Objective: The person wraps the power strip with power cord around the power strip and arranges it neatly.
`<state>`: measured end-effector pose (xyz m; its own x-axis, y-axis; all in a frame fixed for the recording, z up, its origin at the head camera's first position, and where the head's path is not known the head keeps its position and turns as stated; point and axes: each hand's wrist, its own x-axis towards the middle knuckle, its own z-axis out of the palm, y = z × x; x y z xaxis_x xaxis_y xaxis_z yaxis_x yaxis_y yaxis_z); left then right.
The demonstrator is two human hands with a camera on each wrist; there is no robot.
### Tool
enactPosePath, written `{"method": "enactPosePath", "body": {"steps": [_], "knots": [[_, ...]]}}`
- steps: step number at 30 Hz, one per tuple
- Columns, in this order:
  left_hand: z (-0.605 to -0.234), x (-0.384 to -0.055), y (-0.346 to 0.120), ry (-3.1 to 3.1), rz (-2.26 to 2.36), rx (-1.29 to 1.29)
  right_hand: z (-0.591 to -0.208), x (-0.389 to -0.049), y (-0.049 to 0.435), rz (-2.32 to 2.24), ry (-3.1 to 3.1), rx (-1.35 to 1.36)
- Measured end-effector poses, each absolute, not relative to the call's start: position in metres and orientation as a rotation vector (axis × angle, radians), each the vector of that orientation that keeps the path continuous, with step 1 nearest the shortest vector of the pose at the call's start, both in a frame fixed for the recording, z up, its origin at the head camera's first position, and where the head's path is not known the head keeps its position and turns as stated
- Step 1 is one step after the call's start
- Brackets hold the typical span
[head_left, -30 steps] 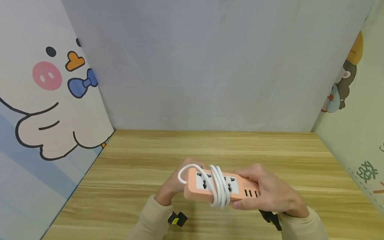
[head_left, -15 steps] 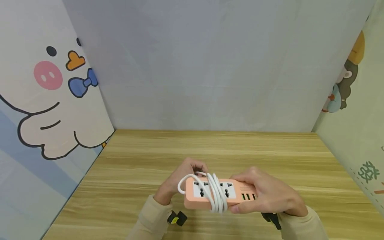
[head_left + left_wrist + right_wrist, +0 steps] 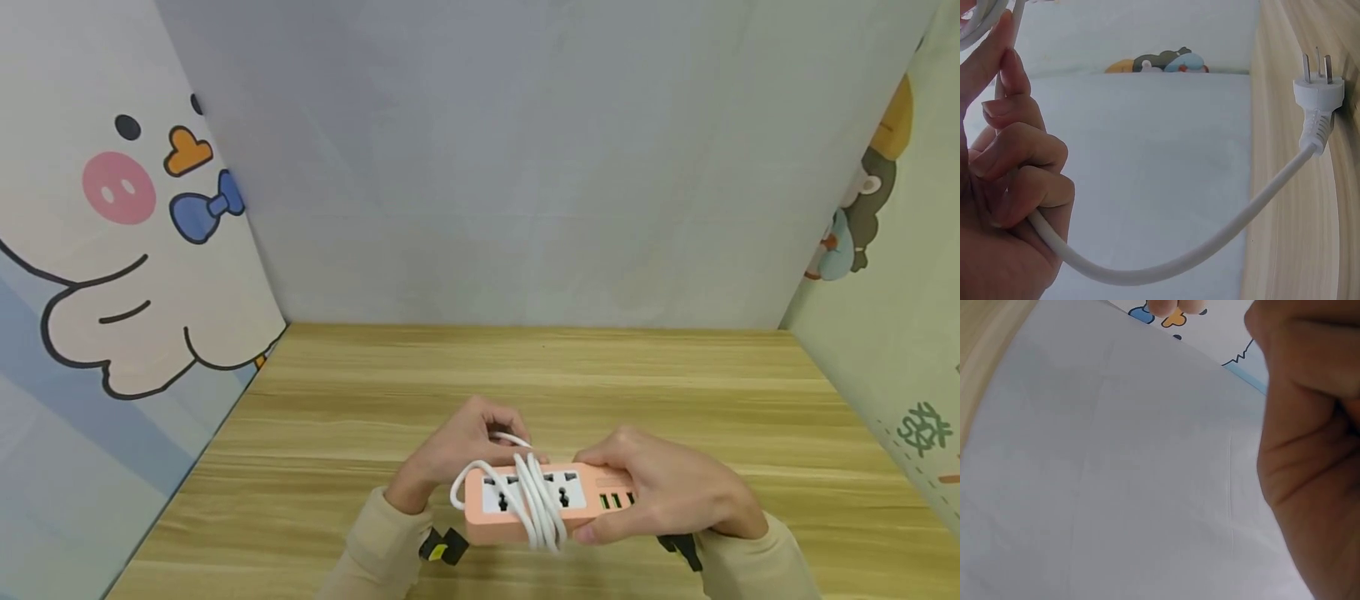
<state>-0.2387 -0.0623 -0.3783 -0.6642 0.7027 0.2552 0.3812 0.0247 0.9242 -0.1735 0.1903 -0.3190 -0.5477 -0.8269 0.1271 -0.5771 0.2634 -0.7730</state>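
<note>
A peach power strip point(image 3: 500, 528) with white socket panels and USB ports is held above the table. Several turns of its white cord point(image 3: 534, 500) wrap round its middle. My right hand point(image 3: 667, 487) grips the strip's right end, thumb on the near side. Behind the left part of the strip, my left hand point(image 3: 468, 442) has its fingers curled round the loose stretch of cord. In the left wrist view that cord hangs in a curve from the fingers point(image 3: 1022, 150) and ends in a white three-pin plug point(image 3: 1319, 94) by the table. The right wrist view shows mostly the back of the right hand.
The wood-grain table point(image 3: 360, 367) lies under both hands. A plain grey backdrop point(image 3: 525, 167) stands at its far edge. Side panels with cartoon prints, a white duck point(image 3: 142, 250) on the left, border the table. Black wrist gear point(image 3: 442, 546) sits by the left sleeve.
The power strip has come down and nearer, and tilts less. My left hand has shifted slightly right, and more of it and the cord it holds shows behind the strip.
</note>
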Motion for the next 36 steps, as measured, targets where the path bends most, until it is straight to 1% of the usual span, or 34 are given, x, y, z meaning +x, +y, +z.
{"method": "enactPosePath", "body": {"steps": [15, 25, 36], "knots": [[-0.374, -0.237, -0.063, 2.022, 1.564, 1.237, -0.317, -0.173, 0.19, -1.083, 2.166, -1.181], [-0.37, -0.231, -0.063, 2.054, 1.477, 1.163, -0.314, -0.17, 0.185, -1.01, 2.125, -1.04], [-0.36, -0.224, -0.065, 2.482, 1.247, 1.028, -0.318, -0.173, 0.18, -0.971, 2.135, -1.016]]}}
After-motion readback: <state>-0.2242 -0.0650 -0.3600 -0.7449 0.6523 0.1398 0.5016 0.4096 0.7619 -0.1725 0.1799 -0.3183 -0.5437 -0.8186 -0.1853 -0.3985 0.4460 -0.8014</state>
